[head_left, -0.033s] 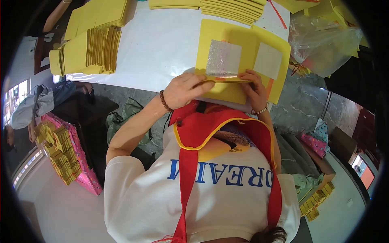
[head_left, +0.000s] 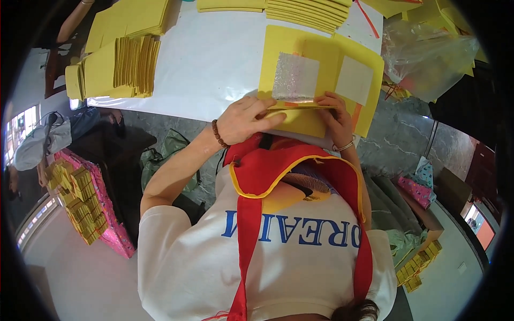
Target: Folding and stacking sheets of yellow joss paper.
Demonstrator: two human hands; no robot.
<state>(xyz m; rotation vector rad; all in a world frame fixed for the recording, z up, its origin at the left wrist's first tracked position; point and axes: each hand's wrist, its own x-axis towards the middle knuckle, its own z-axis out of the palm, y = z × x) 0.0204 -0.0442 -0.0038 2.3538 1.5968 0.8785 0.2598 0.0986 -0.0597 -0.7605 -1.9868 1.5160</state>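
A yellow paper sheet lies at the table's near right edge, part of it folded up toward me. On it sit a shiny see-through film patch and a pale grey rectangle. Small orange strips show beside these patches. My left hand, a beaded bracelet at its wrist, pinches the left end of the raised fold, fingers above and thumb on the near side. At the fold's right end, my right hand grips the same paper, its fingers curled over the edge. Part of the lower flap slopes toward my lap.
Stacked yellow paper pieces stand on the white tabletop at left, with another row along the back. A clear plastic bag sits at right. Bundled yellow pieces lie on a pink cloth at lower left. Another person's arm shows far left.
My left thumb has shifted slightly lower along the fold. My right hand and the paper look almost unchanged.
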